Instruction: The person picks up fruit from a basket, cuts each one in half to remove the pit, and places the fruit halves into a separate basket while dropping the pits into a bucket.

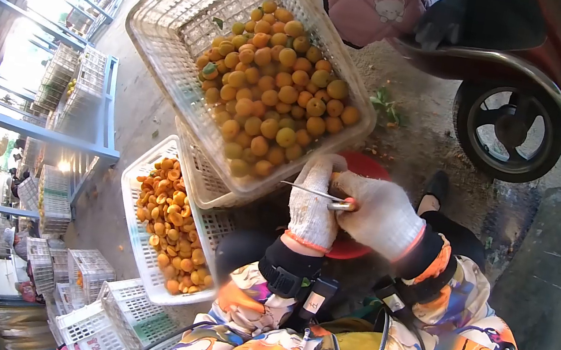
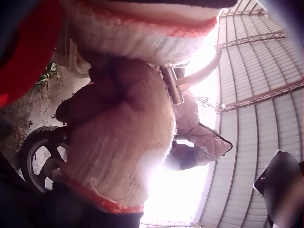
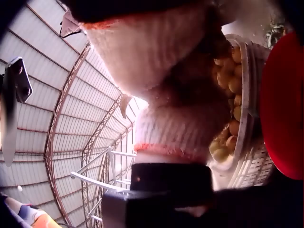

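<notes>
Concrete floor (image 1: pixel 141 96), shed roof (image 2: pixel 256 61). Red basin (image 1: pixel 371 166). Above basin: right grip (image 1: pixel 381 214), curled round knife (image 1: pixel 344 205); left grip (image 1: pixel 311 213), contents hidden from me. Beside basin: whole apricots (image 1: pixel 273 85). Step, apparently: halving; next cut likely needs steady left-hand support.

Head: daylight blown out upper left, fisheye, black vignette. Left wrist: white glare lower center. Right wrist: backlit, shadow between right hand (image 3: pixel 147 52) and left hand (image 3: pixel 183 126); red container (image 3: pixel 285 104) soft, right edge.

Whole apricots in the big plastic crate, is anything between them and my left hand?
Yes, the crate's near rim stands between your gloved left hand and the whole apricots; the top looks open.
</notes>
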The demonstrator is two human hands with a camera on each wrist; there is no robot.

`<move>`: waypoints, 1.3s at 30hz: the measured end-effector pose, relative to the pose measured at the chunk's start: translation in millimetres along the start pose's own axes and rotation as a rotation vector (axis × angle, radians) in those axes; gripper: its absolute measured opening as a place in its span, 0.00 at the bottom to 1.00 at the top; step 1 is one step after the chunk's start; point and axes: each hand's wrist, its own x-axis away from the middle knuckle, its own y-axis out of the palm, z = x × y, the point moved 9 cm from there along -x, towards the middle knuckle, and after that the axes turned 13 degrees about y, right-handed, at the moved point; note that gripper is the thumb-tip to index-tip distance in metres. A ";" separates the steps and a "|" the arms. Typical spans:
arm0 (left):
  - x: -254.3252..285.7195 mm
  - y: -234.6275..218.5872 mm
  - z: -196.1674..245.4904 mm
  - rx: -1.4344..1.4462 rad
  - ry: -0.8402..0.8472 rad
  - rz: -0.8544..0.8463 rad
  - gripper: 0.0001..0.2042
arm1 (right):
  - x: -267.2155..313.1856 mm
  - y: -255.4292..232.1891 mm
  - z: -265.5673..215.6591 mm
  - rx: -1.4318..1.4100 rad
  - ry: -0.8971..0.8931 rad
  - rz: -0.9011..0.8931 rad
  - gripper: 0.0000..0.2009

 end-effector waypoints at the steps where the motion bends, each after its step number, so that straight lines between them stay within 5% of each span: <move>1: -2.3 7.1 32.3 -0.406 0.296 -0.142 0.11 | -3.4 4.9 2.9 -0.062 -0.047 -0.051 0.13; 2: 2.7 21.7 57.6 -0.811 0.595 -0.283 0.11 | -4.7 6.0 3.3 -0.124 -0.096 -0.101 0.12; 3: -8.3 1.1 54.0 -0.758 0.601 -0.185 0.11 | -1.9 -1.1 7.1 -0.128 -0.102 -0.103 0.12; 5: -15.6 -32.1 64.1 0.041 -0.046 0.169 0.09 | 10.0 9.6 16.9 -0.513 0.135 -0.507 0.10; 7: -25.4 -82.3 100.0 -0.085 0.071 0.318 0.15 | 6.0 21.9 25.8 -0.295 0.103 -0.423 0.10; 9: -21.0 -134.0 143.2 -0.294 0.189 0.421 0.12 | 6.4 0.6 30.1 -0.168 0.022 -0.053 0.10; 11: -22.9 -214.2 158.4 -0.402 0.209 0.439 0.12 | 4.8 -1.1 34.8 -0.152 0.039 -0.104 0.12; 13: -30.0 -270.3 170.7 -0.959 0.387 0.390 0.14 | 6.5 -6.1 28.8 -0.129 0.060 -0.160 0.14; 14: -31.8 -275.7 174.0 -1.532 0.273 0.240 0.16 | 6.9 -11.6 31.3 -0.343 0.218 -0.223 0.13; 15: -34.3 -306.4 161.3 -1.422 0.397 0.252 0.16 | 9.5 -15.4 33.3 -0.558 0.376 -0.282 0.13; 16: -36.2 -285.8 160.8 -1.378 0.428 0.203 0.16 | 10.9 -29.1 26.0 -0.849 0.364 -0.229 0.13; 19: -50.0 -190.2 155.0 -1.340 0.413 0.038 0.15 | 9.9 -51.4 25.6 -1.057 0.423 -0.126 0.13; 24: -120.6 -97.6 124.2 -1.897 0.479 -0.263 0.16 | -4.8 -25.3 43.9 -0.916 0.477 -0.144 0.12; 26: -152.9 -116.5 81.2 -2.259 -0.032 -0.397 0.17 | -8.1 -23.6 47.3 -0.906 0.478 -0.148 0.15; 33: -183.0 -125.2 52.5 -2.207 -0.093 -0.486 0.20 | -8.5 -38.4 41.5 -0.955 0.496 -0.121 0.19; 35: -175.8 -123.2 60.6 -2.168 -0.099 -0.386 0.21 | -5.1 -39.3 40.2 -0.970 0.532 -0.155 0.20; 37: -153.3 -104.8 91.1 -1.482 0.223 -0.207 0.21 | -1.6 -39.3 35.7 -1.024 0.566 -0.185 0.19; 39: -123.4 -88.5 89.8 -0.779 0.119 -0.220 0.24 | -3.0 -27.4 36.5 -1.138 0.530 -0.190 0.17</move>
